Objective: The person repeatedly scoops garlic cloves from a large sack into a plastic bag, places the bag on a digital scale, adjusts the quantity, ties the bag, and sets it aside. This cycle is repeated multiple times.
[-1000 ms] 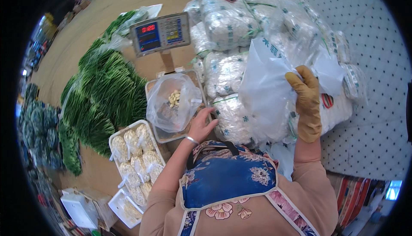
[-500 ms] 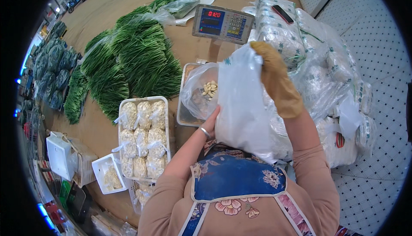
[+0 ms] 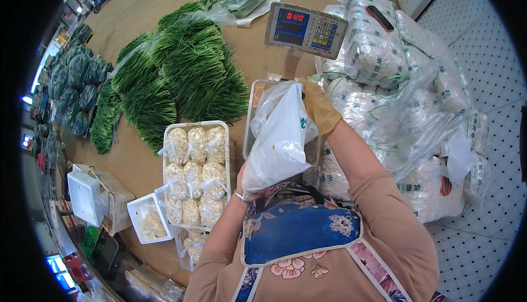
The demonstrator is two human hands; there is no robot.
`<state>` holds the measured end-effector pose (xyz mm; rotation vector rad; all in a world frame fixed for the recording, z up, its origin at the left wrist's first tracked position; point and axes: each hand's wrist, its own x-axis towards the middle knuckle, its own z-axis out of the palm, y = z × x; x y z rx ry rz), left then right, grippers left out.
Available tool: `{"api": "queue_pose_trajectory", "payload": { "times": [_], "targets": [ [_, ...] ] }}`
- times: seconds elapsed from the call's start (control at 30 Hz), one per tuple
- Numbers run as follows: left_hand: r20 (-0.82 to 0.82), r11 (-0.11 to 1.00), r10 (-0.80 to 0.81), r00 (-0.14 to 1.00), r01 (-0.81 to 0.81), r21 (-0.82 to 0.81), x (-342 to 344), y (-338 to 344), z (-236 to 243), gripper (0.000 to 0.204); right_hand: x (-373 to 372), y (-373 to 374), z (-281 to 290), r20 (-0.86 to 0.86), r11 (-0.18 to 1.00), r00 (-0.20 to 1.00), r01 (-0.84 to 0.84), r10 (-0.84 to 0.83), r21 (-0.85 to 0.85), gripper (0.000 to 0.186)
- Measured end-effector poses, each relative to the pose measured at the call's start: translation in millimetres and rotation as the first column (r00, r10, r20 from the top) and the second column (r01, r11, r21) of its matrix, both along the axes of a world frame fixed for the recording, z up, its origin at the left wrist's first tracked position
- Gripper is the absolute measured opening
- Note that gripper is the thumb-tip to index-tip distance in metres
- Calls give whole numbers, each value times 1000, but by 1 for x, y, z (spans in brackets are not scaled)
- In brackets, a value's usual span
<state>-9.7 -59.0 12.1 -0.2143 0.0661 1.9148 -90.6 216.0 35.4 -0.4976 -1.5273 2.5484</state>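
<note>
A white plastic bag [image 3: 280,151] with a small green print lies tilted between my hands over the scale's pan [image 3: 258,86]. My right hand [image 3: 321,107], in a tan glove, is closed on its upper edge. At the bag's bulging lower end, close to my apron, my left hand [image 3: 248,195] holds it from the side and below; most of its fingers are hidden by the bag. Clear film shows along the bag's upper left side. Beyond stands the scale's display [image 3: 305,30], lit in red.
On my left a white crate [image 3: 227,137] holds several packs of peeled cloves, with a foam box [image 3: 140,219] beside it. Green leafy stalks [image 3: 197,66] are heaped beyond. To the right are stacked wrapped white packs [image 3: 373,55], a phone [image 3: 380,18] on top.
The white bag has gone from upright to tilted, its lower end now nearer my body. Both hands moved lower. The cloves in the clear bag on the pan are now hidden.
</note>
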Motion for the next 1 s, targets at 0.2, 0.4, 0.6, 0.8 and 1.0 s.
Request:
{"api": "queue_pose_trajectory", "payload": {
  "times": [0.2,0.4,0.6,0.8,1.0],
  "targets": [
    [-48,979,-15,999,5,-203,-14,-4,14,49,4,-1,2,158,955,983,133,-93,-264,21],
    [-56,974,55,997,-66,-218,-19,0,48,53,12,3,5,177,943,981,135,-83,-305,23],
    [-241,975,86,967,-131,-179,-37,1,78,61,2,24,-54,19,930,993,117,-118,-349,30],
    [-370,985,104,923,-148,-91,-54,0,97,76,1,42,-53,109,916,982,183,-153,-356,36],
    [-400,983,70,914,-131,-129,-57,-2,107,86,8,50,-58,239,899,945,293,-221,-327,27]
  ]
}}
